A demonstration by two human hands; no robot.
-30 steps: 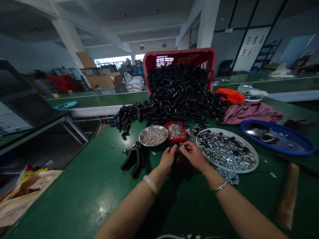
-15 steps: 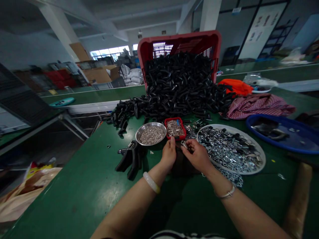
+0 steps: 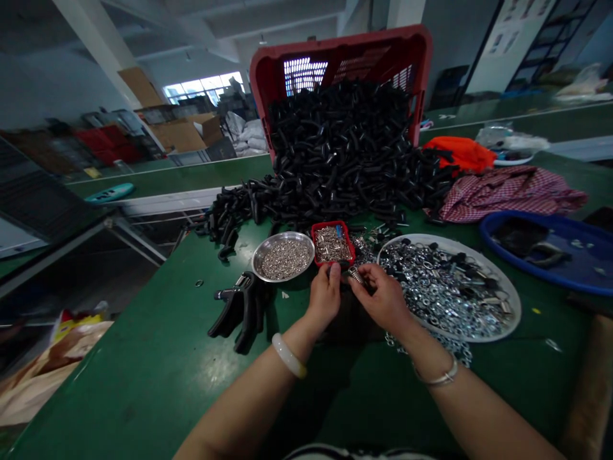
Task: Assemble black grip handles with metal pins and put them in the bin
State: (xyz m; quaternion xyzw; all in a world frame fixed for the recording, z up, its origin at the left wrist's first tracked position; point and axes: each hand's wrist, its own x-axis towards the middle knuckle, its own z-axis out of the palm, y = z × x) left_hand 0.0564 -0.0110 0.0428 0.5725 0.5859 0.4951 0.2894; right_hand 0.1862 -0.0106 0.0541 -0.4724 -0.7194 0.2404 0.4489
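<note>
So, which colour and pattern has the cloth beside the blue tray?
The cloth is a red and white check, shown best in the head view.

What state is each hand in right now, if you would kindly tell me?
Left hand: closed, fingers curled; whether it holds anything is hidden.
Right hand: closed, fingers pinching a small silver metal fitting.

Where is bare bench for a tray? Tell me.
Bare green bench lies left of the left forearm, below the black plastic grips; another patch lies right of the white plate of washers. Crowded: around the steel bowl and red tray.
</note>
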